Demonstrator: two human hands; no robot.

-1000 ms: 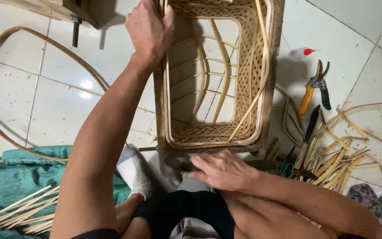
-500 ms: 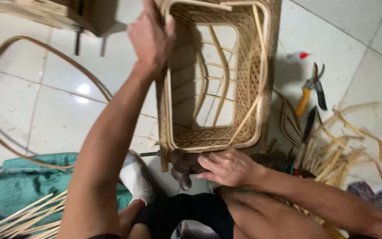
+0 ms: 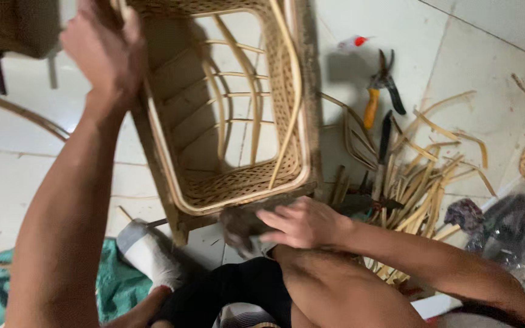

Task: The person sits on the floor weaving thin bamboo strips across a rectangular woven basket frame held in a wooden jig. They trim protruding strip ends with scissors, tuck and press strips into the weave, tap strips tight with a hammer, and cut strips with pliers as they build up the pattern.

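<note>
- Wicker basket frame (image 3: 232,121) stands tilted on the white tiled floor (image 3: 499,54) just in front of the seated person, its open side facing up at us, curved cane ribs showing through the woven walls.
- Left hand (image 3: 101,51) is closed around the far upper-left edge of the frame, arm stretched out long.
- Right hand (image 3: 302,223) sits at the near bottom edge of the frame, fingers curled over something dark and blurred; what exactly it grips I cannot tell.
- Pile of cane strips (image 3: 414,194) lies to the right of the frame on the floor, loose and crisscrossed.
- Orange-handled pliers (image 3: 379,91) lie just beyond the strips, near a small white bottle with a red tip (image 3: 352,42).
- Green cloth (image 3: 107,285) is spread at the lower left, with a white roll (image 3: 147,255) resting on it by the person's knee.
- Bent cane hoop (image 3: 19,112) curves across the tiles at the left, well apart from the strips.
</note>
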